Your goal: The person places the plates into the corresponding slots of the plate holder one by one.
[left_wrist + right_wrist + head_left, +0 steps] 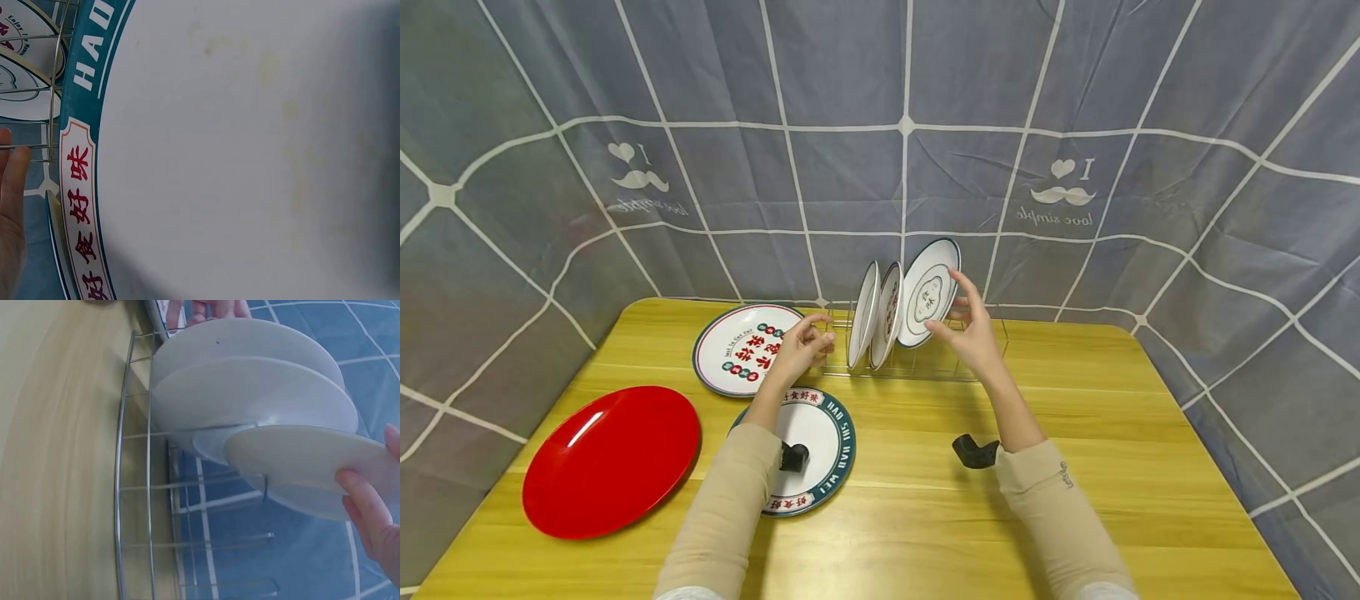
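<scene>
Right hand [979,337], just right of the frame's middle: thumb and fingers pinch a printed plate [928,292] by its right side, thumb on the printed face, fingertips on the plain back. We have that plate tilted at upper middle, at the wire rack [149,487]; whether its lower edge is seated between wires, we can't tell. Left hand [801,350], near centre: fingers curled on the rack's left end wire, no plate in them.

Next out, we get a left rack plate [862,315] and a middle rack plate [887,317], both standing near upright, side by side, left of the pinched one. Further out, teal-rimmed plate [823,454] at lower centre-left, partly under the left forearm; red-lettered plate [745,350] above it; big red plate [612,462] at lower left. All three lie flat on the table [895,517].

Progress, our judgement: racking looks partway. Two plates in, third at the rack but not let go, three flat ones left if they count.
</scene>
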Demonstrator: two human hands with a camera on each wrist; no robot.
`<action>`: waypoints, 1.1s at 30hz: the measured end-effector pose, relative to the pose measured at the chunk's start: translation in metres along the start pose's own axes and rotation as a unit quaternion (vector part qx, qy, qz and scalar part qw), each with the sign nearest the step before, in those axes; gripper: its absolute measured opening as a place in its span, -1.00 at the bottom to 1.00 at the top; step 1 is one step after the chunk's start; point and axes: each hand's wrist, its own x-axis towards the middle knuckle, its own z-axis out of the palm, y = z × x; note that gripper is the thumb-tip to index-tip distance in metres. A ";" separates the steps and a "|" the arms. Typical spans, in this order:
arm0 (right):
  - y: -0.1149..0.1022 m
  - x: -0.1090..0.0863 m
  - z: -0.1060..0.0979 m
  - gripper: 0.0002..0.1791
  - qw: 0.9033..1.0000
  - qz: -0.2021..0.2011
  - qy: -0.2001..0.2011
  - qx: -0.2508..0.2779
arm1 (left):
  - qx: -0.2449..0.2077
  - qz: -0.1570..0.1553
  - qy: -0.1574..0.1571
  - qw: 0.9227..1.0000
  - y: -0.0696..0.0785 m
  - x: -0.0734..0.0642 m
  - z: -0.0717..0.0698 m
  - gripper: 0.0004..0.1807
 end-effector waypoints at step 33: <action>0.028 -0.018 0.040 -0.11 0.994 0.033 -0.019 -0.100 | -0.006 0.011 -0.004 1.000 -0.013 0.004 -0.003 -0.64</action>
